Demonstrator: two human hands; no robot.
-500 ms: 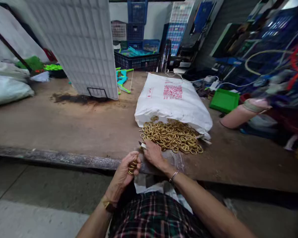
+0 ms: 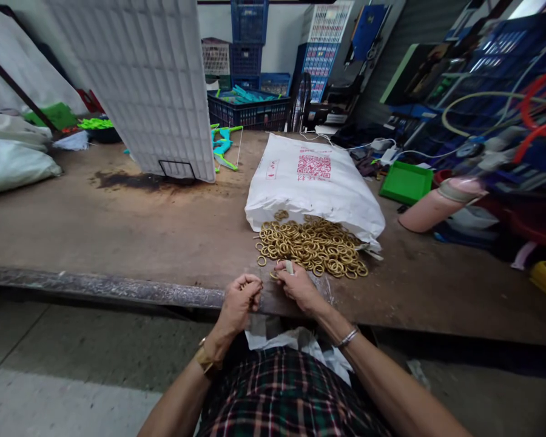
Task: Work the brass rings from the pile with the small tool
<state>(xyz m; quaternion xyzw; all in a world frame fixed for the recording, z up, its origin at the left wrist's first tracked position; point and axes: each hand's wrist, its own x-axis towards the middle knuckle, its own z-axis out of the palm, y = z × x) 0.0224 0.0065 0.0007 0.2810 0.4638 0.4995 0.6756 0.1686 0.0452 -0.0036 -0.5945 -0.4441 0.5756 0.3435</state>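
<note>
While the pile of brassy rings [image 2: 312,246] lay on the worktop [image 2: 173,243] at the centre of the frame, just beyond both hands, the right hand [image 2: 295,285] hovered at its near edge. Its fingers were bent in, and one ring [image 2: 273,275] showed at the tips; from where I stood I couldn't tell whether it was gripped. The left hand [image 2: 243,297], lower and further left, was curled closed over more rings, nearly all hidden by its fingers.

Half a second earlier those had shown plainly in the left palm, and the right hand had reached further left; since then it had drawn back, uncovering a loose ring [image 2: 261,261] at the pile's front left.

Round, thin and dull gold, the heaped rings overlapped, spilling from the mouth of a white sack [image 2: 318,176] printed in red.
</note>
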